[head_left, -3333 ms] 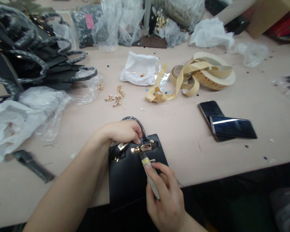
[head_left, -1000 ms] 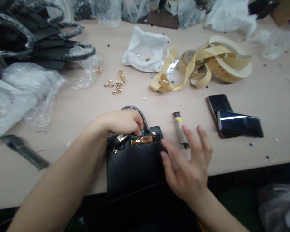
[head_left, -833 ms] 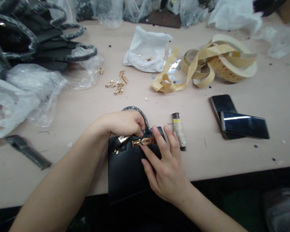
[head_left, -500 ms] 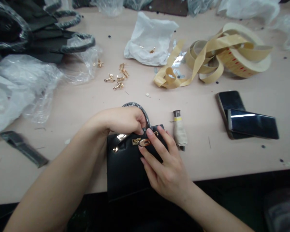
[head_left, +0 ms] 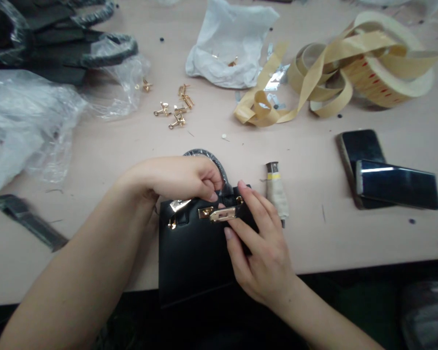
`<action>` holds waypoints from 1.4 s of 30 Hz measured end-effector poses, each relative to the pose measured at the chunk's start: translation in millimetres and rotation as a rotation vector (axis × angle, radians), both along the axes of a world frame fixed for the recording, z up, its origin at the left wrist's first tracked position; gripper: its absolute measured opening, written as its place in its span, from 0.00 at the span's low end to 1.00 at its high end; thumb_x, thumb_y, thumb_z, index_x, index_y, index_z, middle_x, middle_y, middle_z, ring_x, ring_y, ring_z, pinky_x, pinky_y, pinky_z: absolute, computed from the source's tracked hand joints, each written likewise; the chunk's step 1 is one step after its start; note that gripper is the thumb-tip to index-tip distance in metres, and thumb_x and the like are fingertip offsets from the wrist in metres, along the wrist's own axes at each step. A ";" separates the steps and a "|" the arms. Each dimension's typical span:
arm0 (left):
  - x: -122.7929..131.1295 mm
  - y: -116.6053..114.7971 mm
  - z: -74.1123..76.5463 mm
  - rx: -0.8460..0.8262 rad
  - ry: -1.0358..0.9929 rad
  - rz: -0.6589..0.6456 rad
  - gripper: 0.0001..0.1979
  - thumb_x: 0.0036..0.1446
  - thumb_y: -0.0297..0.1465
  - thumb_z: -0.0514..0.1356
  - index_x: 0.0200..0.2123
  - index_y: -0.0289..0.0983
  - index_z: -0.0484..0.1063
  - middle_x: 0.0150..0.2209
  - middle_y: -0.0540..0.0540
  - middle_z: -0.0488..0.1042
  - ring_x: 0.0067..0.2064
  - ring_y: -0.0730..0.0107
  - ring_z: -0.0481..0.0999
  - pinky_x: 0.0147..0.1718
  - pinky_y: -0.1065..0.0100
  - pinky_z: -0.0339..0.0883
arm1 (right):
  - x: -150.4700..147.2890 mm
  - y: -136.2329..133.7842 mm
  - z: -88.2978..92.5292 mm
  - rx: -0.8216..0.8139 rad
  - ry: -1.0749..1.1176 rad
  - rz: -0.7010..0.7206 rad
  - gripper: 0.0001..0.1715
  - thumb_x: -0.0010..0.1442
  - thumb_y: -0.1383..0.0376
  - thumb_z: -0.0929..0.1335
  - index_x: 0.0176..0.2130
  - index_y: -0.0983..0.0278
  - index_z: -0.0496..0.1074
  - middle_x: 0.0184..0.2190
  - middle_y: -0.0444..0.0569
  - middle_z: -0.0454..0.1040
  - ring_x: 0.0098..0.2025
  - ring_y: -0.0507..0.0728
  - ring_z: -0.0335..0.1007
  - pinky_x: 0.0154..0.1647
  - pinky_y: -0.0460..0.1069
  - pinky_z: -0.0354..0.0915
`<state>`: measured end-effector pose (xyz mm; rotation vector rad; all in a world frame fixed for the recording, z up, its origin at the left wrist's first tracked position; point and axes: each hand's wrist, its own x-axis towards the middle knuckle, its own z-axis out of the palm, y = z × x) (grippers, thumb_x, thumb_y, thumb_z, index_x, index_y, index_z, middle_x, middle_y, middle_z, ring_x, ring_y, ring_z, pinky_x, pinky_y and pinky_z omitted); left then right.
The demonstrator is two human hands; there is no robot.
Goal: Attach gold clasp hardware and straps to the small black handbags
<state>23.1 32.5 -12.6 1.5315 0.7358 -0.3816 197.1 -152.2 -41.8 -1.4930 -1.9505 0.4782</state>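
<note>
A small black handbag with gold fittings leans at the table's front edge. Its handle, wrapped in clear film, arches behind my left hand. That hand is closed at the bag's top edge, thumb against it, its other fingers curled and partly hidden. On the front sit a gold turn-lock plate and, to its left, a loose strap end with a gold tip. My right hand holds the right strap, whose slotted gold plate stands out from the bag between its fingers.
A cloth-wrapped tool lies right of the bag, then two stacked phones. Behind are gold hardware pieces, a white pouch and a tape roll. Plastic wrap and film-wrapped black handles crowd the left.
My right fingers have shifted slightly right, and the slotted gold plate has tilted up and shows more fully. My left hand stays at the bag's top. The whole view has moved a little.
</note>
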 end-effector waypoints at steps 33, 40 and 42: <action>11.1 -11.7 3.7 0.365 0.078 -0.076 0.24 0.55 0.50 0.68 0.20 0.38 0.70 0.16 0.53 0.64 0.21 0.73 0.59 0.23 0.66 0.50 | 9.8 3.4 -8.6 -0.011 0.257 -0.227 0.26 0.68 0.70 0.70 0.63 0.59 0.75 0.63 0.54 0.77 0.63 0.64 0.76 0.67 0.63 0.72; 9.1 -17.3 29.6 0.546 -0.072 0.094 0.21 0.68 0.41 0.55 0.27 0.36 0.76 0.23 0.50 0.72 0.26 0.71 0.68 0.29 0.68 0.59 | 10.5 1.2 -13.2 0.071 0.345 -0.236 0.23 0.69 0.68 0.70 0.62 0.60 0.76 0.63 0.57 0.77 0.65 0.64 0.74 0.70 0.65 0.68; 6.1 -30.3 46.2 0.692 -0.132 0.230 0.16 0.67 0.38 0.57 0.33 0.36 0.79 0.30 0.48 0.79 0.32 0.69 0.75 0.34 0.68 0.64 | 11.7 -0.3 -14.9 0.086 0.390 -0.241 0.24 0.69 0.68 0.70 0.62 0.60 0.76 0.62 0.58 0.77 0.64 0.64 0.76 0.69 0.64 0.69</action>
